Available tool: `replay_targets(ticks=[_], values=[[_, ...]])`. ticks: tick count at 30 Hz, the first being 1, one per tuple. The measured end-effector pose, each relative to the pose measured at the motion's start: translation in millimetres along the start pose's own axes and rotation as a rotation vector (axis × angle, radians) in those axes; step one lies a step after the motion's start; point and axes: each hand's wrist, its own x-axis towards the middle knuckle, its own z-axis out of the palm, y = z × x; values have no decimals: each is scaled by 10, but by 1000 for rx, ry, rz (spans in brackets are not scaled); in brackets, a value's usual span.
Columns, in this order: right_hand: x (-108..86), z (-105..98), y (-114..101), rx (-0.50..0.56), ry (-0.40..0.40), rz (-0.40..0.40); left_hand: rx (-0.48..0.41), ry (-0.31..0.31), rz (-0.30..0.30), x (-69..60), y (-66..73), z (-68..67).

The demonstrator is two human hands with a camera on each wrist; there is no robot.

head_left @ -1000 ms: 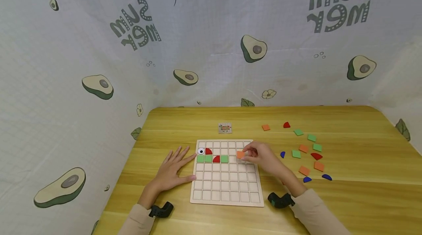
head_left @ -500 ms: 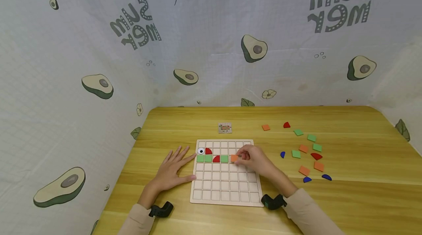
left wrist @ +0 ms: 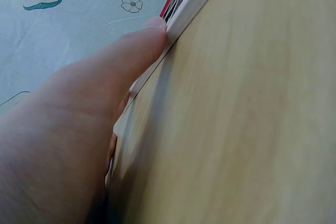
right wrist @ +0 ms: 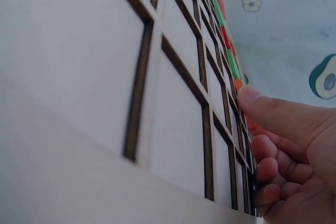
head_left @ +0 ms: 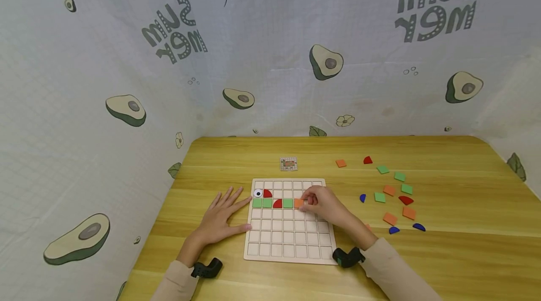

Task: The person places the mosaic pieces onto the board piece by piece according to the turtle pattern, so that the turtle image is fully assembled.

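Observation:
A pale grid board (head_left: 289, 260) lies on the table. Its second row holds green squares (head_left: 288, 203), a red quarter piece (head_left: 277, 204) and, rightmost, an orange square (head_left: 298, 203). Above them sit a white eye piece (head_left: 258, 193) and another red piece (head_left: 267, 193). My right hand (head_left: 327, 205) pinches the orange square at its cell, thumb on it in the right wrist view. My left hand (head_left: 220, 220) lies spread on the table, fingertip and thumb touching the board's left edge; the left wrist view shows the thumb (left wrist: 142, 51) against that edge.
A small picture card (head_left: 289, 164) lies behind the board. Loose orange (head_left: 390, 219), green (head_left: 380, 197), red (head_left: 405, 200) and blue (head_left: 419, 227) pieces are scattered on the table at the right. A patterned cloth (head_left: 270, 66) hangs behind the table.
My right hand has moved left with the orange square, from above the row's right part to the cell beside the green square. My left hand has stayed in place.

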Motion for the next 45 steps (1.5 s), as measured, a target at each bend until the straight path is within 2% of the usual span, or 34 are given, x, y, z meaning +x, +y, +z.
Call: replay_targets(ticks=[7,18,30,37,45], values=[[9,-2,-16,3,0,6,-2,0,0,14,4,-8],[24,17,-29,3,20,69,-11,-21,-17,5,8,-4],[22,19,-20,-5,33,76,-12,-34,-21,7,2,-16],[16,-10,-33,26,54,137,-9,-36,-21,7,-5,-17],[-18,-195,44,-5,87,85,-14,-35,-22,1,-10,-12]])
